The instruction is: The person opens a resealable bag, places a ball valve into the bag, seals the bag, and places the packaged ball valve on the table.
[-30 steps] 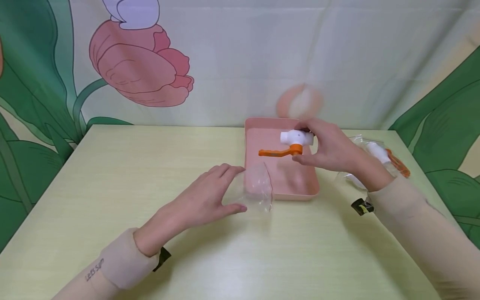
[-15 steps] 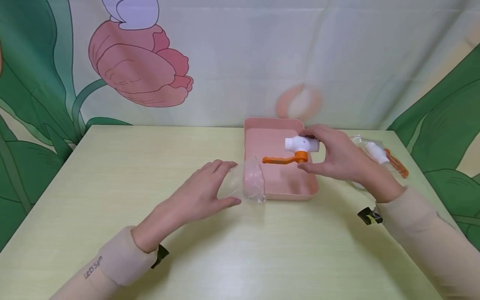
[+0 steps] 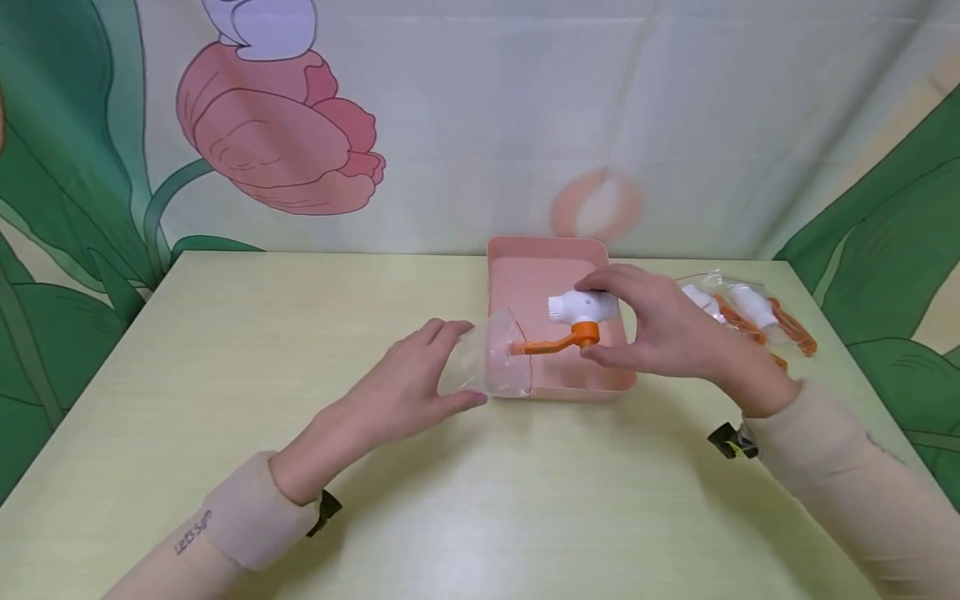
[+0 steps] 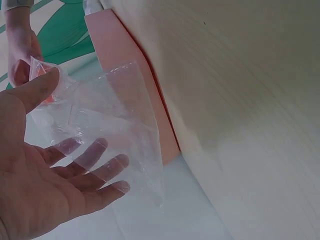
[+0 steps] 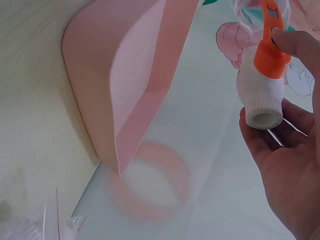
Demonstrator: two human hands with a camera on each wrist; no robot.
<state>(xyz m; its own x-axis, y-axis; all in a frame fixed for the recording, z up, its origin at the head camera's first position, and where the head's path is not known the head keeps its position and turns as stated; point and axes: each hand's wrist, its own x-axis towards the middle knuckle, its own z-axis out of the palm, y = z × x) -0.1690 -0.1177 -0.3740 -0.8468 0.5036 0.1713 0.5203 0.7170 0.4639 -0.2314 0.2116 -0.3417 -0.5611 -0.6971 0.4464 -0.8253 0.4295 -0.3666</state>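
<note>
My left hand (image 3: pixel 393 379) holds a clear plastic zip bag (image 3: pixel 498 371), its mouth facing right. Seen from the left wrist, the bag (image 4: pixel 120 110) spreads between the thumb and the other fingers, which show through the film. With my right hand (image 3: pixel 671 329) I grip a white plastic ball valve (image 3: pixel 581 307) by thumb and fingers. Its orange lever handle (image 3: pixel 551 345) points left, and the tip overlaps the bag's mouth. The right wrist view shows the valve's round open end (image 5: pixel 265 120) and the thumb on the orange part.
Below and behind the hands lies a pink tray (image 3: pixel 543 246) on the pale wooden table (image 3: pixel 337 292). To its right, several bagged white valves with orange handles (image 3: pixel 753 307) lie near the table's right side. A printed curtain (image 3: pixel 465 125) hangs behind the table.
My right hand first drew back slightly right and down, then moved left and lower with the valve, bringing the handle tip to the bag. The left hand shifted slightly left and the bag's mouth widened.
</note>
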